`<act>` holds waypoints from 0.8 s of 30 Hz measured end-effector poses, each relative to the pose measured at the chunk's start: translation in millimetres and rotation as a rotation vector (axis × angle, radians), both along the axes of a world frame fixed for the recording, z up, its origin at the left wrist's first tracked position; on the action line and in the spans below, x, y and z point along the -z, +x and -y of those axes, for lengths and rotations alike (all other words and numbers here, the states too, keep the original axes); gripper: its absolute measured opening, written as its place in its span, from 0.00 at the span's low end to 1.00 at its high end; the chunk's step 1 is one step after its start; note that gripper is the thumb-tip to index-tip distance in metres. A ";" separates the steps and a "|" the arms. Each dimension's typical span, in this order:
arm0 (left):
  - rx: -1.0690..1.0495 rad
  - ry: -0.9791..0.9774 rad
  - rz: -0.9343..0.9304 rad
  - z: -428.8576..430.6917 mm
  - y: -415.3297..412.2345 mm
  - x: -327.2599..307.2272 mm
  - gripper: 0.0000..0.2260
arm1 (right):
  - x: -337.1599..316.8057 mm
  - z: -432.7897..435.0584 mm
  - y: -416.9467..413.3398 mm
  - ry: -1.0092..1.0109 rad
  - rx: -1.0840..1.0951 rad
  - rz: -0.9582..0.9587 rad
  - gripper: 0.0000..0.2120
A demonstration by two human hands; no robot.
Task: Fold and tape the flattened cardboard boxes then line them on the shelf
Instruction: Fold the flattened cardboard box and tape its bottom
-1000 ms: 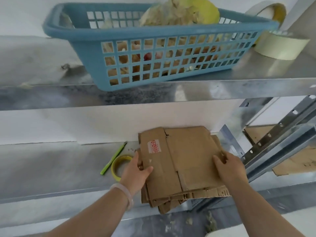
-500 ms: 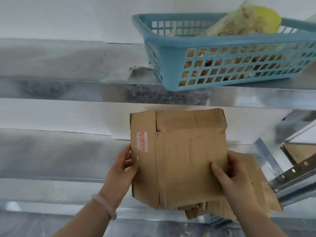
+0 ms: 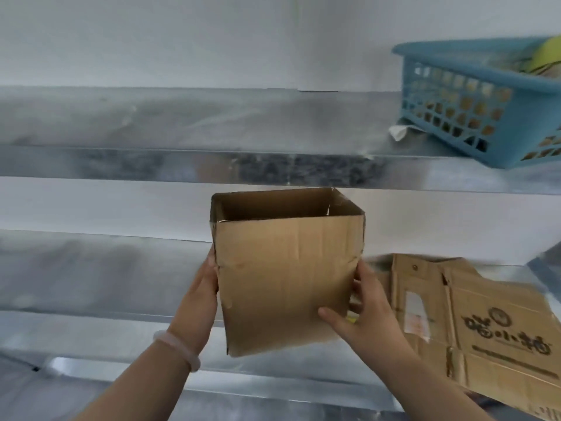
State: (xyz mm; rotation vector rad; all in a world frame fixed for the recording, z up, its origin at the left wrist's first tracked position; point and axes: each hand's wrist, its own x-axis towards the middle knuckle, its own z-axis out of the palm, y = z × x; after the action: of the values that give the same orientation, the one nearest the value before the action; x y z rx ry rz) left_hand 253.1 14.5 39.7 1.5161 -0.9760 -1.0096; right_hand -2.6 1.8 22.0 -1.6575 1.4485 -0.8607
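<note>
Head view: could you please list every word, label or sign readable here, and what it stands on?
On the flattened cardboard: a dark printed logo with characters, too blurred to read.
On its pale sticker: unreadable.
On the opened box: no print visible.

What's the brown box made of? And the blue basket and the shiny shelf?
The box looks like brown cardboard: matte, creased, with folded edges. The basket seems to be blue plastic, smooth and moulded with a grid of holes. The shelf is probably metal, silvery-grey with mottled reflections.
</note>
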 end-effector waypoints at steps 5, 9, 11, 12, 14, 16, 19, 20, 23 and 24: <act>0.011 -0.047 0.142 9.6 45.7 -1.1 0.13 | 10.8 8.6 41.2 -0.005 -0.049 -0.058 0.43; -0.041 -0.063 -0.010 6.8 67.8 10.8 0.14 | 17.4 9.9 62.0 -0.058 -0.068 -0.216 0.45; -0.035 -0.089 -0.141 3.7 73.7 12.1 0.13 | 18.4 10.1 67.5 -0.099 -0.044 -0.166 0.42; -0.011 -0.111 -0.163 3.4 78.2 12.5 0.15 | 17.6 10.0 69.8 -0.122 -0.032 -0.122 0.41; 0.069 -0.174 -0.128 4.0 85.8 10.4 0.15 | 13.6 10.9 74.4 -0.161 -0.018 -0.032 0.42; 0.149 -0.225 0.012 4.7 90.8 7.1 0.15 | 7.6 12.0 78.7 -0.204 -0.009 0.004 0.45; 0.211 -0.287 0.331 7.9 99.0 12.0 0.21 | 6.3 16.6 80.8 -0.323 -0.020 -0.051 0.41; 0.212 -0.294 0.396 8.2 101.2 15.4 0.23 | 4.9 17.2 81.1 -0.317 -0.030 -0.076 0.38; 0.207 -0.302 0.438 8.8 104.1 20.0 0.25 | 4.0 20.9 79.1 -0.279 -0.038 -0.166 0.30; 0.209 -0.310 0.442 9.5 104.3 19.9 0.25 | 3.8 23.5 78.3 -0.268 -0.030 -0.190 0.29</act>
State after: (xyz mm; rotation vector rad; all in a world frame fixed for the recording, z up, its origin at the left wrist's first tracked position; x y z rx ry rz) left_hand 357.3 5.0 19.8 1.4191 -1.5528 -0.6304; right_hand 75.7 -21.7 18.1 -2.0013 1.4803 -0.9333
